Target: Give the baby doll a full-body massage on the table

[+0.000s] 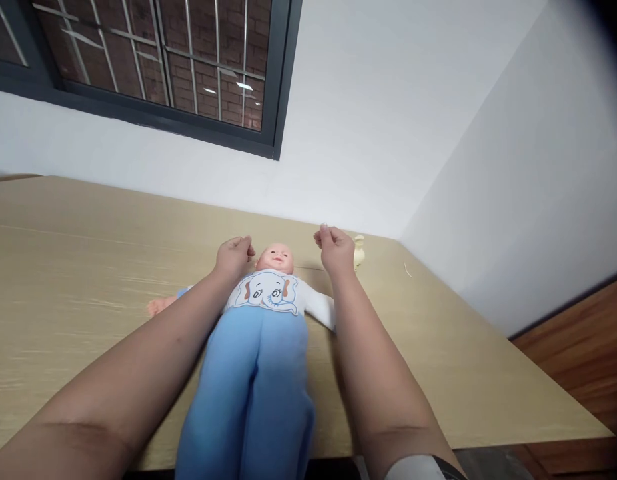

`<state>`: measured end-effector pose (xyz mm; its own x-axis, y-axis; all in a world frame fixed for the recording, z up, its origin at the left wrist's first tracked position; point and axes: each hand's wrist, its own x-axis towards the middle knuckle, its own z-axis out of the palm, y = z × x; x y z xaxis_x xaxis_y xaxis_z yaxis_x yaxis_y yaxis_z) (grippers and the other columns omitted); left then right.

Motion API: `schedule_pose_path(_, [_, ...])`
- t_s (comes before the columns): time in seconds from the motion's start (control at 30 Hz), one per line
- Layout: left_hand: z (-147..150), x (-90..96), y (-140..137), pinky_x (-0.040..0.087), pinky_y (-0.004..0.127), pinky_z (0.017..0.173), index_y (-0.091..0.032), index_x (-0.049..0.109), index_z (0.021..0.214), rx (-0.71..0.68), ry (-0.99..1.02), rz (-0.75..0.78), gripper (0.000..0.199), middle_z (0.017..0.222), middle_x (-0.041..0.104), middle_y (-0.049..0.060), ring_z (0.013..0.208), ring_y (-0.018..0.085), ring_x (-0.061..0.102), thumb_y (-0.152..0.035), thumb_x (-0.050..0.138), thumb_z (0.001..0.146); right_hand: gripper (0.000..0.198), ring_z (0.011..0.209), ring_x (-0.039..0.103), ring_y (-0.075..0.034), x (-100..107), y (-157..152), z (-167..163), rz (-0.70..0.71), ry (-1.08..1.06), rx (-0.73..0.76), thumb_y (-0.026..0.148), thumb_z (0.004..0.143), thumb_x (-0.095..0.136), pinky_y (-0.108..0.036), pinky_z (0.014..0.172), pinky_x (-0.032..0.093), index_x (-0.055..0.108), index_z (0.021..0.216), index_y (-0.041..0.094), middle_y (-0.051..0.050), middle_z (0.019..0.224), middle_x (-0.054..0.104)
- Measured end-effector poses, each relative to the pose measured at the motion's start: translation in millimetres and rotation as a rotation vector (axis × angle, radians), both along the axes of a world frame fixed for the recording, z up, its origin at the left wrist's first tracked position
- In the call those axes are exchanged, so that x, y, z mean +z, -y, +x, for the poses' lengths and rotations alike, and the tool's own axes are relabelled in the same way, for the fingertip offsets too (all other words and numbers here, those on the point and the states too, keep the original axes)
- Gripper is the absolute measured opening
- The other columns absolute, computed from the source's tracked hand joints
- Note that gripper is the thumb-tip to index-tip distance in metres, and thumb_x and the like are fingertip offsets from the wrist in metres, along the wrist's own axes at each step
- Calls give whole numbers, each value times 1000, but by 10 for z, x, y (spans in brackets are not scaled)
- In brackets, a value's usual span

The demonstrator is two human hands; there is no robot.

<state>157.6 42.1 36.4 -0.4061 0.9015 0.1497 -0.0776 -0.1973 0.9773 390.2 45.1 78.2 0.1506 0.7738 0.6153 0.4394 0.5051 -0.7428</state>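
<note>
Where the bench (438,347) ends at its near edge, the blue trousers (278,353) of a doll (268,320) reach past it, feet out of view; the cloth looks soft and loose, likely to bunch if pulled, so the legs seem a poor hold. Farther in, the doll lies face up, head towards the far edge. Its white elephant-print shirt (265,292) covers what is probably a light body, best supported under the trunk. One doll hand (161,306) juts out beyond the person's left forearm (153,353), while the white sleeve (319,308) opposite has its end hidden by the right forearm (375,353). The left hand (235,257) is just beside the doll's head (276,258), fingers curled in; the right hand (337,250) stands apart on the other side, thumb against bent fingers. Nothing shows in either, though something thin could be hidden. The head looks smooth and firm, perhaps slippery. Near the far right corner are a pale yellow object (359,251), partly covered, and a thin strand (407,270); beyond the far edge rise the white wall (358,133) and a barred window (213,67)
</note>
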Motion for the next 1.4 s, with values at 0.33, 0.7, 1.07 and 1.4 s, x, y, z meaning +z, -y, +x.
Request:
schedule_pose_path(0.33, [299,512,255,47,23,60,-18,60,66,-95,26,207,13,65,61,0,63,13,58,-25,62,76,53,120,63,-25,284,48,834,-209,177,-315,14,81,47,-38,103,45,65,130,25,-6,129,69])
schedule_pose_path(0.7, [1719,927,-28,59,30,74,-9,61,100,-567,429,-270,37,94,63,17,88,25,68,-45,54,93,52,125,61,-26,243,1,905,-360,183,-295,14,79,50,-38,107,44,69,127,22,-9,133,67])
schedule_pose_path(1.07, [2092,816,-157,59,25,69,-6,58,110,-551,584,-312,39,104,59,19,92,23,66,-41,51,96,53,126,61,-25,246,25,895,-371,182,-269,17,79,53,-35,107,45,67,129,21,-9,134,67])
schedule_pose_path(1.4, [1309,893,16,60,26,75,-8,61,109,-443,747,-183,28,92,65,15,86,21,69,-29,50,94,47,121,63,-26,442,139,803,-301,202,-279,24,82,52,-40,107,45,68,126,21,-9,129,69])
